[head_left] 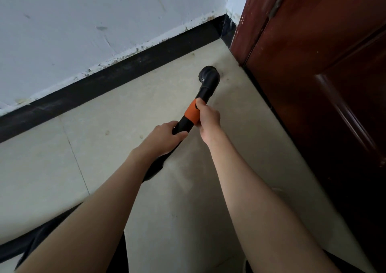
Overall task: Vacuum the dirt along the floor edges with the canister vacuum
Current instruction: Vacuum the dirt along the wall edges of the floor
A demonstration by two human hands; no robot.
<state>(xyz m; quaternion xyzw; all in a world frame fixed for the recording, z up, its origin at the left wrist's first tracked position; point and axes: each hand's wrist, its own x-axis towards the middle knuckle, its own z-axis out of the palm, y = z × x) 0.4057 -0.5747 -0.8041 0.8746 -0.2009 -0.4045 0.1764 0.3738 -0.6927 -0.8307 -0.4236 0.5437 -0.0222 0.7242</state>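
Observation:
A black vacuum wand (203,94) with an orange collar (192,113) points toward the floor corner. Its round black brush head (210,76) sits on the beige tile close to the dark red door. My right hand (208,117) grips the wand at the orange collar. My left hand (167,136) holds the wand just behind it, fingers curled round the tube. The black hose (155,168) runs back under my left forearm. Small specks of dirt (141,136) lie on the tile. The canister is out of view.
A black skirting board (104,82) runs along the scuffed white wall (83,32) to the corner. A dark red wooden door (313,74) bounds the floor on the right. Beige floor tiles (52,168) stretch to the left. Dark clothing shows at the bottom edge.

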